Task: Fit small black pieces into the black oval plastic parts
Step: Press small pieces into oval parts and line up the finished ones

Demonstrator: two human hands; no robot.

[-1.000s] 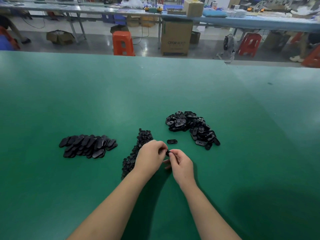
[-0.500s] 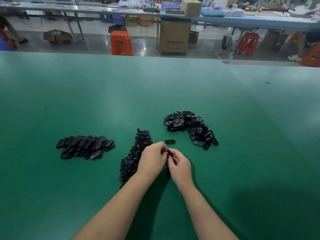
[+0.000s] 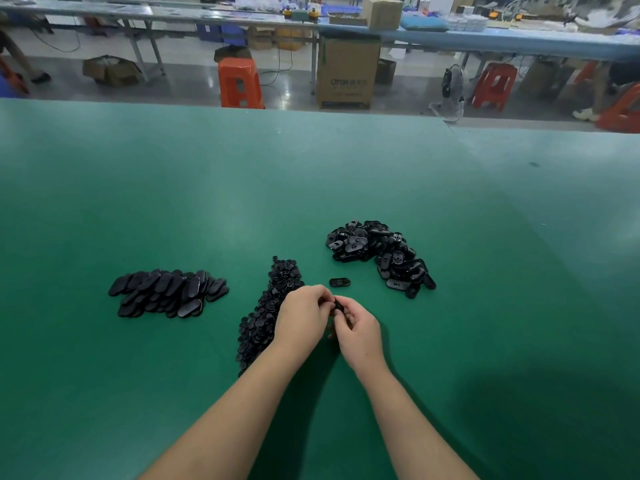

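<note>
Both hands meet just in front of a single black oval plastic part (image 3: pixel 339 282) that lies flat on the smooth green table mat (image 3: pixel 242 188). The left hand (image 3: pixel 303 315) and the right hand (image 3: pixel 360 329) have their fingers curled inward, and together they pinch a small black plastic piece (image 3: pixel 337 305) between their fingertips; only a dark sliver of it shows, so its shape cannot be told.

To the left of the single oval part runs a long narrow heap of small black knobbly pieces (image 3: pixel 268 306), matt and tightly packed; the left hand and forearm cover part of its near side. Farther left of the oval part lies a tidy pile of smooth black oval shells (image 3: pixel 169 292), overlapping like scales, rounded sides up. To the right of the oval part, and beyond it, sprawls a loose heap of glossy black oval parts (image 3: pixel 377 252), many turned open side up with pale highlights on their rims.

The mat is even in colour with soft reflections of overhead light, and the person's shadow darkens it nearest the camera. Beyond the far edge of the table, well behind the oval part, stand an orange plastic stool (image 3: pixel 240 83), a tall brown cardboard box (image 3: pixel 347 71) with printed lettering and a red plastic stool (image 3: pixel 493 86) on a grey polished floor. A long workbench with a blue top (image 3: pixel 485 38) crosses the room behind them, cluttered with boxes and small items.
</note>
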